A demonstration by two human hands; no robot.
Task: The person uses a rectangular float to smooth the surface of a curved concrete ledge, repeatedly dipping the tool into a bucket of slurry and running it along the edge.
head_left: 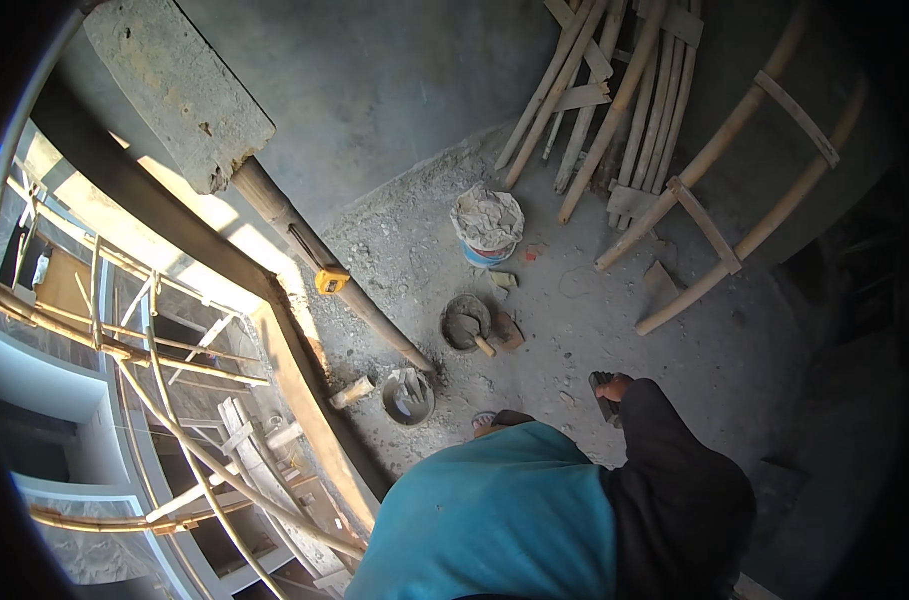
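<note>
My right hand (pixel 615 387), at the end of a dark sleeve, is closed around a dark, ridged, narrow object (pixel 605 407). Its kind is too unclear to tell. My left hand does not show; my teal-clad torso covers the lower middle of the view. Left of the right hand, a mortar pan (pixel 452 340) holds grey mix and a trowel with a wooden handle (pixel 485 346). Closer to me stands a round bucket (pixel 389 408) with pale tools leaning in it. A sandalled foot (pixel 484 418) shows beside my torso.
A white sack (pixel 487 215) sits in a bucket farther off. A wooden pole (pixel 374 318) bears a board (pixel 179 90) and a yellow tape measure (pixel 330 281). Wooden poles (pixel 614 110) and a ladder (pixel 719 150) lean at the far right. Bamboo scaffolding (pixel 189 440) stands beyond the left ledge (pixel 309 390).
</note>
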